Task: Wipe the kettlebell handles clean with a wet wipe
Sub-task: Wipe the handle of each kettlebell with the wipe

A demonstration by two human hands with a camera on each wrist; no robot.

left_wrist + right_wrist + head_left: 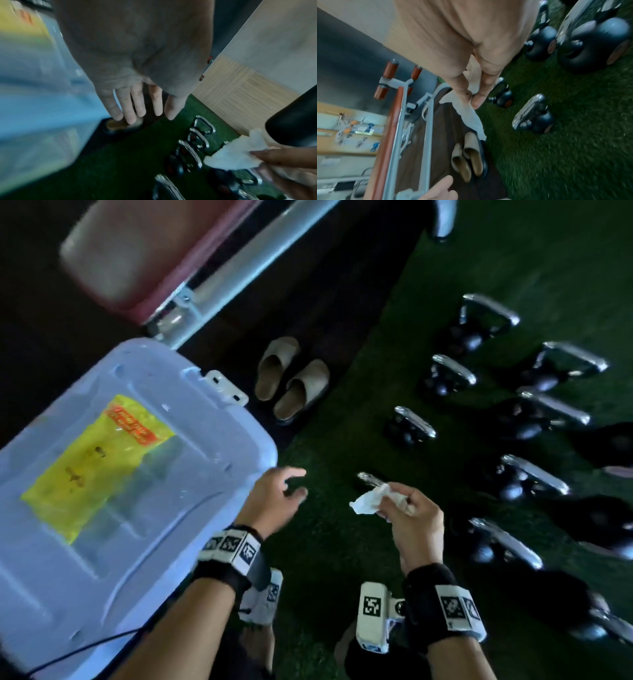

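The right hand (416,520) pinches a crumpled white wet wipe (371,499) between its thumb and fingers, and the loose end of the wipe hangs out past the fingertips (476,102). The hand holds the wipe up in the air, just above the shiny handle of the nearest kettlebell (371,479), and I cannot tell if the wipe touches that handle. More kettlebells (527,474) stand in rows on the green floor mat (325,542), out past the right hand, each with a black round body and a shiny metal handle. The left hand (274,501) is beside the right hand, a little apart from it, with its fingers (137,102) spread and loose, and it holds nothing. It hovers by the edge of a pale blue plastic box lid (171,525) that has a yellow bag (96,463) lying on top. A pair of tan slippers (291,378) sits on the dark floor at the mat's edge, near a white metal frame (239,268).
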